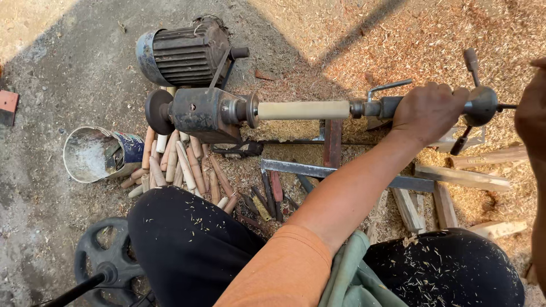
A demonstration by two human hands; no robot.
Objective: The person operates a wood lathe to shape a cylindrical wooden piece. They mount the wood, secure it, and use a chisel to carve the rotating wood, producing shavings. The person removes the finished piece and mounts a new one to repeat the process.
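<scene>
The left hand lies palm down on the tailstock of a small wood lathe, its fingers curled together over the metal housing and pressed against it. Of the right hand only a dark edge shows at the right border of the frame, next to the tailstock handwheel; whether its fingers are spread or closed cannot be told.

Just beside the left hand's knuckles, a pale wooden spindle is held between the tailstock centre and the headstock. Its long axis runs level across the view, left to right, one end pointing at the headstock and the other at the hand.

The only labelled container is a round tin can lying tilted at the left on the ground, its open mouth pale and dusty inside, its side wrapped in a blue printed band with light patches.

Behind the headstock sits a ribbed grey electric motor. Below the headstock a heap of turned wooden pegs lies beside the can, and next to them a row of dark-handled chisels near the person's knee. A flat steel bar crosses under the forearm. Rough wood blanks lie at the right, on sawdust and shavings covering the ground. A black spoked wheel sits at the lower left.
</scene>
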